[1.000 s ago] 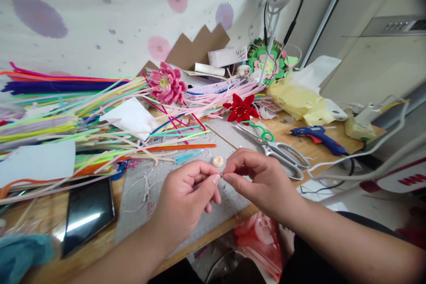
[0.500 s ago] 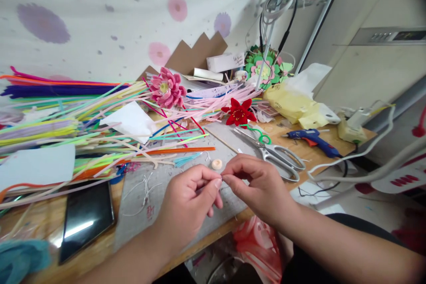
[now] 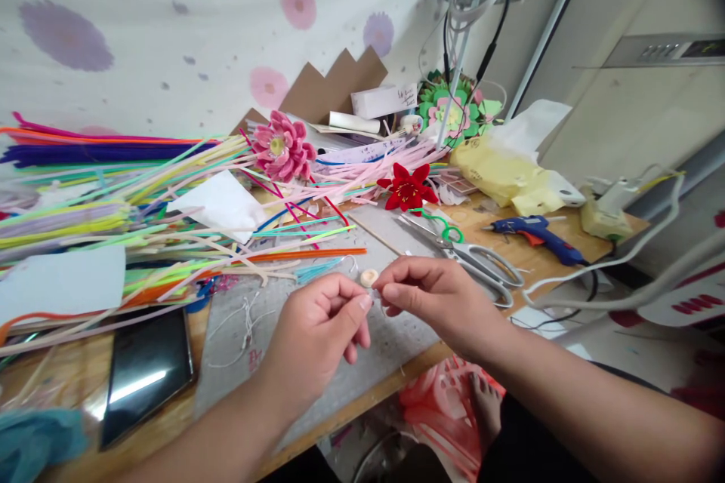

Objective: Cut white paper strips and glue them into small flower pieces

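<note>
My left hand (image 3: pixel 328 324) hovers over the grey mat (image 3: pixel 232 377), thumb and forefinger pinched together. Facing it, a small gap away, my right hand (image 3: pixel 433 298) is pinched too. Whatever either hand grips is too small to make out. Just beyond the fingertips lies a small cream-coloured ring-shaped piece (image 3: pixel 368 277). Scissors with silver handles (image 3: pixel 484 264) rest beside my right hand. Behind them sits a red pipe-cleaner flower (image 3: pixel 408 188) with a curled green stem (image 3: pixel 450 232).
Bundles of coloured pipe cleaners (image 3: pixel 113 155) cover the left side, with a black tablet-like slab (image 3: pixel 148 370) in front. A pink flower (image 3: pixel 282 146) stands behind. To the right lie a blue glue gun (image 3: pixel 535 235), a yellow tissue pack (image 3: pixel 498 170) and a power strip (image 3: pixel 606 215).
My fingertips, which met half a second ago, are now slightly apart. The view has shifted a little, showing a foot beside the red bag below the table.
</note>
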Demonstrator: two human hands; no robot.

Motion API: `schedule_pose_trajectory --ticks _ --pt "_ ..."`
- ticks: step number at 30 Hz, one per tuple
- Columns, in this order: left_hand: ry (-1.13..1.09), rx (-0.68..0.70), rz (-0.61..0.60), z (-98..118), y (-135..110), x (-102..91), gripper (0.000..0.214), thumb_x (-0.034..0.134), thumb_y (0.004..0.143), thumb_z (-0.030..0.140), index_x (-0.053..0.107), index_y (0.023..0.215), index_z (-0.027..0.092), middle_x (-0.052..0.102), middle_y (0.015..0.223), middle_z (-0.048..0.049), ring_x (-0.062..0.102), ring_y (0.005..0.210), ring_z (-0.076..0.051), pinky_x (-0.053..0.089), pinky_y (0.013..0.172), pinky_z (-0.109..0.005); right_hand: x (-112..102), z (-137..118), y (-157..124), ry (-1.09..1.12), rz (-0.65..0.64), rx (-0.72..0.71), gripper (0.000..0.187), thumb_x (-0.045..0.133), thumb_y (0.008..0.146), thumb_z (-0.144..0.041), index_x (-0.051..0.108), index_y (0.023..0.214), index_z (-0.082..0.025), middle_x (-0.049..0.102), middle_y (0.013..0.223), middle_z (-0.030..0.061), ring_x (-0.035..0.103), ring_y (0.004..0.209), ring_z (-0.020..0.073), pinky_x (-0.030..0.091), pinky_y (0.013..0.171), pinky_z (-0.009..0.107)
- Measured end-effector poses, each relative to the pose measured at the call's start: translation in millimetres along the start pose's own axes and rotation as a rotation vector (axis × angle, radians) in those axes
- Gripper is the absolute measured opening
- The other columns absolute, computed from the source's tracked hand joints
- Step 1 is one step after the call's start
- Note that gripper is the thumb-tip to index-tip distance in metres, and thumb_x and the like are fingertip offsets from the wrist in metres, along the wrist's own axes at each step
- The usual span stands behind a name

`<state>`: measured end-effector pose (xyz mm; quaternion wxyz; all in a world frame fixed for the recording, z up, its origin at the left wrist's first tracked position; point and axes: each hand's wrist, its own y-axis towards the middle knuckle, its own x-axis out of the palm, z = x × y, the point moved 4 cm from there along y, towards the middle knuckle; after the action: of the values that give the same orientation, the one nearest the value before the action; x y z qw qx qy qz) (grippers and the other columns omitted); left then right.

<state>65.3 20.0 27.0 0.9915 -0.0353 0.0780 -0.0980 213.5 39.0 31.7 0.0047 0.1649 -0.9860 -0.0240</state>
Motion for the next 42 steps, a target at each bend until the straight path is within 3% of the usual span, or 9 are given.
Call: schedule_pose_trajectory --ticks 4,13,16,19,22,27,35,39,42 --pt "0.030 0.006 -0.016 1.5 -0.8 1.6 0.017 0.055 0.083 0.026 0.058 0.069 0.018 0.058 0.050 0.0048 0.048 0.040 -0.007 0.037 0.040 -0.017 -0.6 -5.1 -0.8 -0.161 0.028 -0.025 0.014 0.071 0.069 -0.029 0.064 0.068 -0.016 0.063 0.067 0.0001 0.056 0.063 0.0125 0.043 0.060 0.026" --pt "0.062 0.016 0.006 1.5 2.3 -1.3 0.011 0.057 0.081 0.023 0.059 0.071 0.018 0.058 0.050 0.0051 0.048 0.041 -0.007 0.037 0.042 -0.017 -0.6 -1.2 2.1 -0.195 -0.016 -0.057 0.013 0.066 0.074 -0.030 0.067 0.073 -0.016 0.066 0.068 0.0014 0.057 0.064 0.0130 0.044 0.062 0.026" --pt "0.046 0.018 0.083 -1.2 8.0 -8.8 0.014 0.059 0.081 0.026 0.058 0.069 0.018 0.056 0.049 0.0058 0.047 0.041 -0.007 0.036 0.041 -0.017 -27.4 -1.7 13.6 -0.310 0.032 -0.077 0.030 0.055 0.082 -0.039 0.068 0.092 -0.014 0.070 0.080 0.0064 0.062 0.071 0.0160 0.048 0.066 0.029" --pt "-0.023 0.030 0.168 -4.2 13.3 -16.0 0.018 0.062 0.080 0.027 0.058 0.066 0.017 0.055 0.049 0.0059 0.046 0.041 -0.006 0.035 0.040 -0.016 -77.7 -3.4 23.6 -0.976 0.233 -0.044 0.033 0.041 0.089 -0.034 0.067 0.096 -0.015 0.070 0.082 0.0066 0.063 0.073 0.0171 0.046 0.066 0.028" --pt "-0.103 0.033 0.183 -7.1 17.2 -18.7 0.018 0.064 0.079 0.029 0.059 0.066 0.017 0.057 0.051 0.0050 0.048 0.043 -0.007 0.036 0.040 -0.017 -118.8 1.0 26.0 -1.259 0.252 0.039 0.022 0.052 0.080 -0.028 0.069 0.085 -0.015 0.069 0.082 0.0091 0.061 0.074 0.0224 0.042 0.065 0.031" --pt "-0.165 0.026 0.223 -6.6 19.9 -22.2 0.021 0.065 0.078 0.032 0.057 0.065 0.017 0.056 0.051 0.0055 0.045 0.042 -0.006 0.033 0.041 -0.017 -135.3 13.2 17.7 -1.401 0.164 0.127 0.024 0.054 0.079 -0.031 0.068 0.092 -0.017 0.069 0.087 0.0106 0.062 0.077 0.0251 0.040 0.065 0.031" --pt "-0.173 0.059 0.261 -6.7 21.8 -24.9 0.018 0.063 0.077 0.028 0.056 0.064 0.018 0.054 0.056 0.0043 0.047 0.053 -0.010 0.037 0.053 -0.023 -138.4 24.4 11.3 -1.355 0.134 0.205 0.043 0.064 0.071 -0.031 0.064 0.111 -0.016 0.067 0.078 0.0077 0.062 0.071 0.0252 0.039 0.060 0.030" --pt "-0.176 0.111 0.316 -8.1 20.4 -28.0 0.015 0.065 0.075 0.027 0.058 0.065 0.018 0.057 0.066 0.0025 0.050 0.067 -0.012 0.039 0.065 -0.026 -146.5 15.4 -1.4 -1.108 0.190 0.219 0.035 0.054 0.077 -0.029 0.062 0.107 -0.012 0.064 0.077 0.0058 0.060 0.065 0.0175 0.043 0.057 0.026" --pt "-0.240 0.107 0.341 -8.7 21.0 -29.1 0.016 0.066 0.072 0.024 0.058 0.061 0.017 0.059 0.069 0.0020 0.050 0.069 -0.013 0.038 0.070 -0.028 -132.0 7.7 -23.3 -0.694 0.183 0.216 0.046 0.053 0.081 -0.035 0.051 0.121 -0.011 0.060 0.077 0.0038 0.057 0.058 0.0132 0.046 0.053 0.024"
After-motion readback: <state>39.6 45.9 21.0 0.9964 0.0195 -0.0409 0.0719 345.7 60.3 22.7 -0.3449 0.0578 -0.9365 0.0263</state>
